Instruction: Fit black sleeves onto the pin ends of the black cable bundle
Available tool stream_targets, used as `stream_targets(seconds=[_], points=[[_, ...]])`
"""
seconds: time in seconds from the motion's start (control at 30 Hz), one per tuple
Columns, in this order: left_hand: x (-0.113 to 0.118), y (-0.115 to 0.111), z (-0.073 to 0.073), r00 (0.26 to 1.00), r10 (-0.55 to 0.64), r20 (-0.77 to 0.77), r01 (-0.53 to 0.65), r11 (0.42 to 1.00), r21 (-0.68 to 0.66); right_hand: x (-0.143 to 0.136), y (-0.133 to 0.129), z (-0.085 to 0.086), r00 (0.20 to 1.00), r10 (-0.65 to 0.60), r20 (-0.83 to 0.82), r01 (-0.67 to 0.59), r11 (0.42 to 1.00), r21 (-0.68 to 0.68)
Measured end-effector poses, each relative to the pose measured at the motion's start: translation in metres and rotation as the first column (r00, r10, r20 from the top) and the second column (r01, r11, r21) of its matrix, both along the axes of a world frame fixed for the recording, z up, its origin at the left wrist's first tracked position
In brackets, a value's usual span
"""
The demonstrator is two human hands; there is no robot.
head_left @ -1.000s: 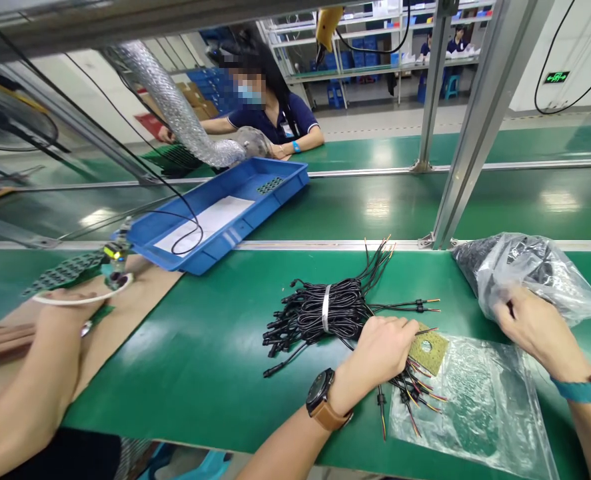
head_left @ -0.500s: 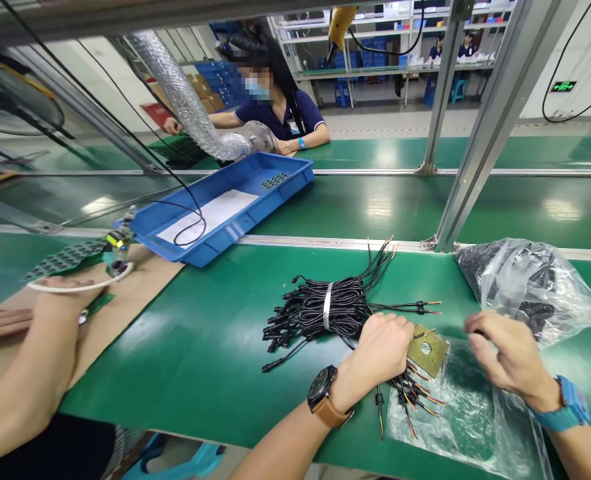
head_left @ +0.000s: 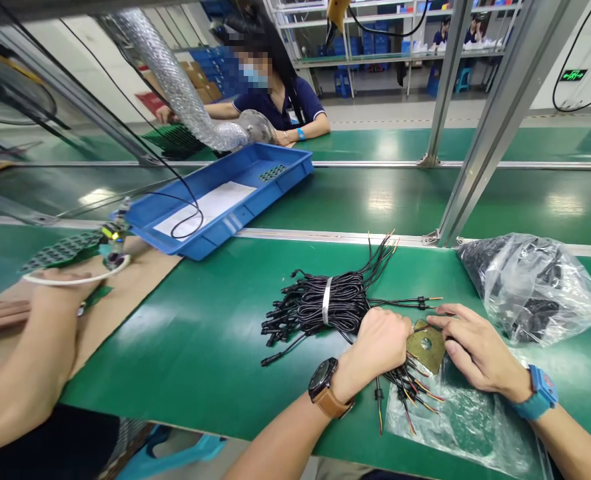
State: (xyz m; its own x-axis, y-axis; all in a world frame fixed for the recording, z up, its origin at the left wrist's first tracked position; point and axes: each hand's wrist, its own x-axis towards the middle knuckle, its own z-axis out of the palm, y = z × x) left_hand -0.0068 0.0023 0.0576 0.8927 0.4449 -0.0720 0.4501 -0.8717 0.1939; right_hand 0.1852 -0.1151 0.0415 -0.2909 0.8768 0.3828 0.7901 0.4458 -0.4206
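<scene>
Cable bundle (head_left: 332,303), black, banded: on green counter (head_left: 200,373), nearer far edge than near. Left hand (head_left: 385,339): clenched on bundle's right end. Right hand (head_left: 478,350): fingers extended, thumb apart, beside pad (head_left: 428,361).

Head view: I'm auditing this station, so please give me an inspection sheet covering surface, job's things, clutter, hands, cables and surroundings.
Surface: glossy green workbench, reflecting light.
Job's things: coiled black cable bundle inside a white band; filled clear plastic bag, dark contents unidentifiable.
Clutter: flat clear plastic bag; olive square pad with a round hole.
Hands: left hand closed on black cable ends; right hand open beside the pad, contact unclear.
Cables: those ends show red and yellow wires; thin black cord loops over a blue rectangular plastic tray.
Surroundings: silver flexible duct; co-worker in dark blue shirt opposite; another person's forearm at left.
</scene>
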Motion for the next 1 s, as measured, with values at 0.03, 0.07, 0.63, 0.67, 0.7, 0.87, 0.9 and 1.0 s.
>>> stream_targets(seconds=[0.03, 0.07, 0.63, 0.67, 0.7, 0.87, 0.9, 1.0], points=[[0.000, 0.000, 0.000, 1.000, -0.005, -0.005, 0.005, 1.000, -0.003, -0.001, 0.000, 0.000, 1.000, 0.020, 0.001, -0.020, 1.000, -0.004], [0.000, 0.000, 0.000, 1.000, -0.009, -0.007, 0.009, 1.000, -0.005, -0.003, 0.001, 0.000, 0.999, 0.043, 0.007, -0.043, 0.999, -0.022], [-0.005, 0.000, -0.002, 0.995, -0.034, 0.096, 0.030, 0.999, 0.043, 0.004, 0.002, 0.003, 0.992, -0.104, -0.066, 0.098, 0.991, -0.089], [-0.005, 0.000, -0.001, 0.994, -0.036, 0.102, 0.032, 0.999, 0.043, 0.006, 0.002, 0.003, 0.994, -0.104, -0.045, 0.099, 0.989, -0.112], [-0.005, 0.000, -0.001, 0.993, -0.036, 0.109, 0.031, 0.999, 0.043, 0.008, 0.001, 0.003, 0.996, -0.091, -0.026, 0.086, 0.987, -0.139], [-0.006, 0.000, -0.001, 0.989, -0.044, 0.139, 0.038, 0.998, 0.046, 0.011, -0.002, 0.001, 0.997, -0.072, -0.007, 0.068, 0.967, -0.244], [-0.006, 0.000, -0.001, 0.989, -0.044, 0.143, 0.038, 0.998, 0.043, 0.010, -0.002, 0.001, 0.996, -0.084, 0.003, 0.082, 0.964, -0.253], [-0.006, 0.000, -0.002, 0.985, -0.030, 0.168, 0.027, 0.999, 0.018, 0.006, -0.001, -0.002, 0.993, -0.100, 0.061, 0.113, 0.957, -0.268]])
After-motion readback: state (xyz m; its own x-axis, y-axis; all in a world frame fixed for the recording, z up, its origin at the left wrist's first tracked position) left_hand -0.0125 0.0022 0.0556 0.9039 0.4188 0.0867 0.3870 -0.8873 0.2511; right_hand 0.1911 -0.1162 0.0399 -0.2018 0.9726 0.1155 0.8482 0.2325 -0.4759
